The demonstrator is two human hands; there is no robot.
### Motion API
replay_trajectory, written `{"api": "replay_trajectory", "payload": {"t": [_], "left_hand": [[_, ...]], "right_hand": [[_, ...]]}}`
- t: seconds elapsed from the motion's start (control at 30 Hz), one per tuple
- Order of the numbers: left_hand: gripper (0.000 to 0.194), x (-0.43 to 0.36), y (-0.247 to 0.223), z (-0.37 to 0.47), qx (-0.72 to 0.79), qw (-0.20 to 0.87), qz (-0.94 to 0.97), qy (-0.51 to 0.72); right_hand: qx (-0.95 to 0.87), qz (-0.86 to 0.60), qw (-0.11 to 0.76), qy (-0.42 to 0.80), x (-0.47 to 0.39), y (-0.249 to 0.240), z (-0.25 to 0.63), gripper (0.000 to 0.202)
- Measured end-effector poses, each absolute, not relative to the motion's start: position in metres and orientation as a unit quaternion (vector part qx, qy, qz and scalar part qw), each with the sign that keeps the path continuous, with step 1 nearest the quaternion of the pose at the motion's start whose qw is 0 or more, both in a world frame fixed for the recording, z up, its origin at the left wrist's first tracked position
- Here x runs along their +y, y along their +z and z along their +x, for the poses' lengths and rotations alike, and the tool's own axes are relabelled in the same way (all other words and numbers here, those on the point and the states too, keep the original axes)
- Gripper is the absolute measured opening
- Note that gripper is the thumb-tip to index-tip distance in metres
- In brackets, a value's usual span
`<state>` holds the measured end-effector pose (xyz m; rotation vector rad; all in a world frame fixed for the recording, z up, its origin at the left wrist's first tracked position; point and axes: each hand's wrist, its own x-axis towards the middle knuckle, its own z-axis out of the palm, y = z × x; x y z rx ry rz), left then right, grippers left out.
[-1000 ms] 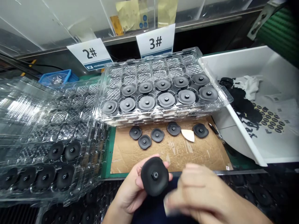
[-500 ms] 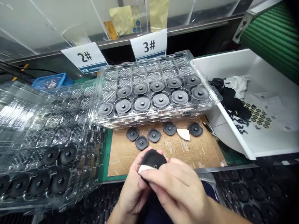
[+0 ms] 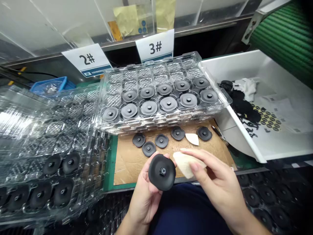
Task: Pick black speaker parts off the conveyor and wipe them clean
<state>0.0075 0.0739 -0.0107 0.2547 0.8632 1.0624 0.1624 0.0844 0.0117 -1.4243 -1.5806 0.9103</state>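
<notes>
My left hand (image 3: 144,195) is closed around the edge of a black disc (image 3: 156,173) with a small raised hub at its middle, hub side facing me. Just to the right, my right hand (image 3: 217,182) pinches a cream-coloured wedge sponge (image 3: 187,163) between thumb and fingers. The sponge is apart from the disc's face. Beyond my hands, several similar black discs (image 3: 161,140) lie on a cardboard sheet (image 3: 127,166). Among them rests a second pale wedge sponge (image 3: 192,138).
A clear plastic tray (image 3: 114,125), partly filled with black discs, tops a stack behind the cardboard. More clear trays (image 3: 80,130) stand at left. On the right are a white bin (image 3: 246,140) with black scraps and a pen-like tool (image 3: 219,134). A blue basket (image 3: 65,83) sits at back left.
My right hand has drawn the wedge sponge off the disc and moved right. The disc in my left hand now shows its hub and whole face.
</notes>
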Motion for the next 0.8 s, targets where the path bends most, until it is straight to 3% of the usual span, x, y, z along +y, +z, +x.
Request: {"api": "replay_trajectory", "payload": {"t": [0.1, 0.2, 0.27, 0.37, 0.43, 0.6, 0.7, 0.8], "left_hand": [[0.067, 0.072, -0.008, 0.007, 0.411, 0.758, 0.113, 0.493], [0.051, 0.07, -0.01, 0.0, 0.423, 0.742, 0.098, 0.51], [0.048, 0.068, -0.015, -0.003, 0.42, 0.737, 0.088, 0.521], [0.039, 0.066, -0.019, -0.001, 0.42, 0.747, 0.082, 0.508], [0.044, 0.067, -0.015, 0.001, 0.412, 0.757, 0.079, 0.5], [0.056, 0.076, 0.0, 0.0, 0.339, 0.811, 0.089, 0.468], [0.06, 0.079, -0.002, 0.0, 0.322, 0.833, 0.097, 0.438], [0.054, 0.079, -0.004, 0.002, 0.344, 0.846, 0.136, 0.383]], "right_hand": [[-0.716, -0.445, 0.443, 0.304, 0.09, 0.035, 0.142, 0.027], [-0.779, -0.369, 0.377, 0.338, 0.097, 0.04, 0.131, 0.024], [-0.784, -0.369, 0.332, 0.374, 0.101, 0.038, 0.127, 0.02], [-0.773, -0.412, 0.374, 0.305, 0.104, 0.034, 0.124, 0.022], [-0.781, -0.402, 0.388, 0.28, 0.103, 0.035, 0.128, 0.024], [-0.797, -0.375, 0.291, 0.374, 0.091, 0.044, 0.16, 0.02], [-0.793, -0.445, 0.269, 0.317, 0.094, 0.048, 0.172, 0.024], [-0.852, -0.365, 0.265, 0.265, 0.107, 0.049, 0.171, 0.024]]}}
